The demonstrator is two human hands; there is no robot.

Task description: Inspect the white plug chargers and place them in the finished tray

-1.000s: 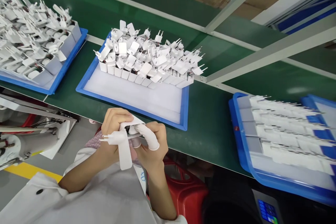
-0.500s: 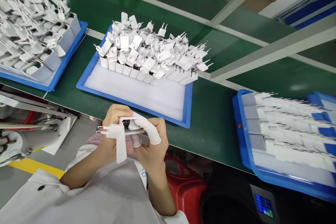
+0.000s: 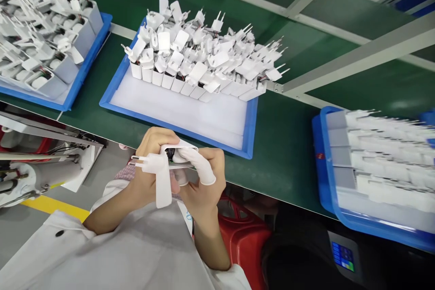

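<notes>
In front of my body, above the bench's front edge, I hold a white plug adapter with its case open. Its plug cover [image 3: 163, 186] dangles at the left side, with two metal pins pointing left. My left hand [image 3: 144, 188] is closed around the left end of the white case [image 3: 181, 144]. Dark and green parts show inside the opening. My right hand [image 3: 204, 197] grips the right end, its white-covered fingertips pressed at the opening. The hands partly hide the case. Beyond them, a blue tray [image 3: 251, 131] carries many similar open adapters [image 3: 197, 54].
Another blue tray [image 3: 73, 95] of open adapters stands at the left. On the right, a blue tray [image 3: 326, 186] has rows of adapters with their pins aligned. A metal post [image 3: 360, 56] slants across the right. Below the green bench [image 3: 272, 176] stands a red stool [image 3: 243, 240].
The camera view has shifted slightly, so the trays and bench sit a little differently. Both hands keep their hold on the adapter, with hardly any change in grip.
</notes>
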